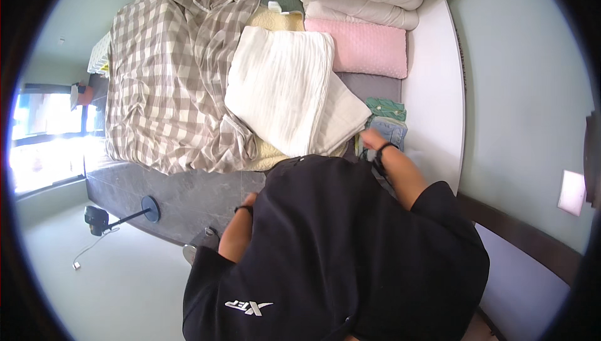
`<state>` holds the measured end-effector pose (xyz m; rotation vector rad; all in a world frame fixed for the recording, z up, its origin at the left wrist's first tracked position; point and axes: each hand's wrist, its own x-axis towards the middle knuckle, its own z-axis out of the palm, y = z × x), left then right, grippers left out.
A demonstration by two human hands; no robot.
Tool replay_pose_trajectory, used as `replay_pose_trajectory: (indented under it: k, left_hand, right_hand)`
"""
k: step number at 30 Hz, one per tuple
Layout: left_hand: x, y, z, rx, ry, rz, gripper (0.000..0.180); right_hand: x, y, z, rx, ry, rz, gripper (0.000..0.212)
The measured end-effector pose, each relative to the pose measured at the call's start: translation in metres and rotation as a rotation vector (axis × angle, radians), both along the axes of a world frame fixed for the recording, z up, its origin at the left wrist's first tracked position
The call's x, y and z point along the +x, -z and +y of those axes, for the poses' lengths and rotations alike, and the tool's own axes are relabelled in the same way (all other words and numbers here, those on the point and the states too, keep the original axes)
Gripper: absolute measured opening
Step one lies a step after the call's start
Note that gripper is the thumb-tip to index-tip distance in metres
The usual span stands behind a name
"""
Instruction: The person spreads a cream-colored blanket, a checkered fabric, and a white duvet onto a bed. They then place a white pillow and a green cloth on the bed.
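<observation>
The right hand (373, 139) appears partly curled, just beside the corner of the white folded cloth (282, 84) and the blue folded garment (390, 131); I cannot tell if it grips something. The left hand (250, 199) is mostly hidden by the black shirt (338, 234), so its opening and hold cannot be told. The white folded cloth lies between the checked cloth (169, 72) and the pink pillow (370, 48).

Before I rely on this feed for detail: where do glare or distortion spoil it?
Head view: the window at left glares white; the white panel at right shows a bowed edge; darkness rings the image; creases in the folded white cloth are readable.
</observation>
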<state>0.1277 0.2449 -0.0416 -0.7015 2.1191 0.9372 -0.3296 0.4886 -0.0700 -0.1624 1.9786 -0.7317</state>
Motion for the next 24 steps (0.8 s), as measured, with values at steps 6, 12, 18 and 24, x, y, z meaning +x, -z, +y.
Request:
replay_pose_trajectory:
  k: [6, 12, 18, 24]
  left_hand:
    - [0.025, 0.003, -0.012, 0.013, -0.354, -0.105, 0.035]
    - [-0.034, -0.025, -0.083, -0.043, -0.541, 0.102, 0.035]
    - [-0.106, -0.038, -0.135, -0.055, -0.622, 0.346, 0.034]
    - [-0.141, -0.055, -0.143, -0.37, -0.365, 0.229, 0.083]
  right_hand:
    - [-0.011, -0.019, 0.04, 0.29, -0.247, 0.021, 0.026]
    - [0.002, -0.041, -0.092, -0.062, -0.3, 0.785, 0.054]
    - [0.032, -0.044, -0.209, -0.401, 0.288, -0.203, 0.042]
    - [0.005, -0.037, -0.197, -0.345, 0.489, 0.011, 0.016]
